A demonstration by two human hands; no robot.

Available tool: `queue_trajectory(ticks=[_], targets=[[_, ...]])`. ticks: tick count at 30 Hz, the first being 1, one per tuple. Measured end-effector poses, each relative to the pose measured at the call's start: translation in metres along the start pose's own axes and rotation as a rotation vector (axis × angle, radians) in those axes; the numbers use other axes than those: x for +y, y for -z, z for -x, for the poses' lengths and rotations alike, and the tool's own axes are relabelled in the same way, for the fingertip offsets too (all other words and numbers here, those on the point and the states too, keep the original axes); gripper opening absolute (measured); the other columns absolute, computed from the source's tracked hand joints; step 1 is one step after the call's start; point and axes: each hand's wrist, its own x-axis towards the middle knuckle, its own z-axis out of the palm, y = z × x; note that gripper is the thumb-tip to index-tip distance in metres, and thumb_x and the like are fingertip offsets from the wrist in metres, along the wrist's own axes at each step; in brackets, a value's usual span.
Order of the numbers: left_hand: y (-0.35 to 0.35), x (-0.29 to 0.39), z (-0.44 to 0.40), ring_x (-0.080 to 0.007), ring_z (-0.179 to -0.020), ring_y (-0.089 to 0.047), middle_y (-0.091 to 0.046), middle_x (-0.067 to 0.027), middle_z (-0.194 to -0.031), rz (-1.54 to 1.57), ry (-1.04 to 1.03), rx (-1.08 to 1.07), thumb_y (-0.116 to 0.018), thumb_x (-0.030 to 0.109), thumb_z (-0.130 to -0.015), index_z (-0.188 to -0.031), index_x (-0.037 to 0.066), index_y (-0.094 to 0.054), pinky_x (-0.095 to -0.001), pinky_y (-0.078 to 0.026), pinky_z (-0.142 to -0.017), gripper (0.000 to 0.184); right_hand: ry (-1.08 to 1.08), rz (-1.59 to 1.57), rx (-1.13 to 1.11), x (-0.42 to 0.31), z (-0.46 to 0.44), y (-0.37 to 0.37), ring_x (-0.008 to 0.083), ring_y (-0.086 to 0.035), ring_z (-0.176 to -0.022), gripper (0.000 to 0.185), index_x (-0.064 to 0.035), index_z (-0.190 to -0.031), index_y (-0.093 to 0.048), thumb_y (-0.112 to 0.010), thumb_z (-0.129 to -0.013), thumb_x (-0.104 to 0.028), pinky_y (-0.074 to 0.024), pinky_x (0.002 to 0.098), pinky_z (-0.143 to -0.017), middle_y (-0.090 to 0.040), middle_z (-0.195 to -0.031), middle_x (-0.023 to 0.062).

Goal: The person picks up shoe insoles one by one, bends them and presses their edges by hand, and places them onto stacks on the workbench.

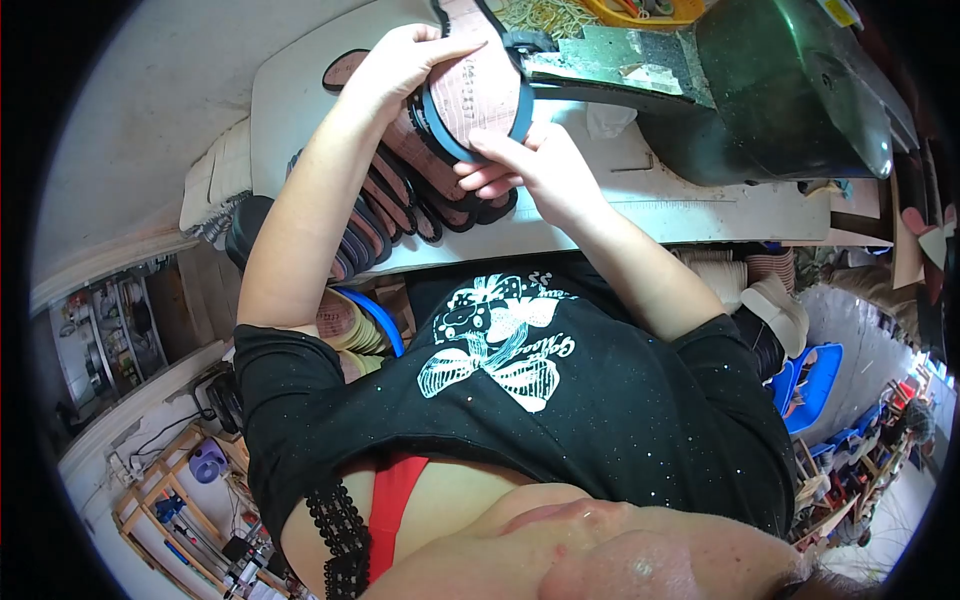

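Observation:
A pink insole (470,90) with printed lines and numbers, edged in blue-grey and black, is held between both my hands. My left hand (405,68) grips it at the upper left, thumb flat on top. My right hand (535,170) pinches its rounded lower end, thumb on top and fingers curled underneath. The insole's side lies against the small dark head (530,42) of a green machine (625,68); the exact contact is hard to make out. Below and left of my hands, several similar black-edged insoles (385,195) lie overlapping on the white table (640,215).
The machine's large dark green housing (765,95) takes up the right of the table. Thin trimmings (548,18) and a yellow basket (650,12) are at the far edge. Stacked pale pieces (218,175) sit at left. A blue bin (815,385) stands at lower right.

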Motion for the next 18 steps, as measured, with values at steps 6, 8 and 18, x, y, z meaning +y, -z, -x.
queue_trajectory(ticks=[6,8,18], targets=[[0.019,-0.002,-0.020,-0.0152,-0.074,-0.062,-0.063,-0.0113,-0.082,-0.204,-0.007,0.067,-0.082,0.037,-0.072,-0.095,-0.008,-0.060,-0.0252,-0.051,-0.065,0.055,0.132,-0.142,0.102,-0.005,-0.012,-0.001,0.0191,-0.070,-0.068,0.034,0.0069,-0.101,-0.063,-0.059,-0.090,-0.025,-0.0556,0.0265,-0.063,-0.070,-0.084,0.0172],[0.032,-0.014,-0.040,-0.0199,-0.089,-0.061,-0.059,-0.0194,-0.099,-0.400,-0.053,0.073,-0.079,0.044,-0.072,-0.110,-0.015,-0.050,-0.0272,-0.049,-0.078,0.076,0.154,-0.157,0.133,-0.006,-0.020,-0.002,0.0200,-0.070,-0.069,0.033,0.0073,-0.101,-0.063,-0.058,-0.091,-0.024,-0.0558,0.0274,-0.064,-0.070,-0.084,0.0186],[0.035,0.028,-0.054,-0.0130,-0.103,-0.054,-0.055,-0.0065,-0.113,-0.209,-0.033,-0.614,-0.071,0.021,-0.082,-0.125,0.007,-0.051,-0.0250,-0.046,-0.087,0.050,0.173,-0.214,0.210,-0.024,-0.028,-0.008,0.0197,-0.070,-0.070,0.039,0.0060,-0.101,-0.062,-0.058,-0.093,-0.032,-0.0544,0.0244,-0.059,-0.069,-0.084,0.0178]])
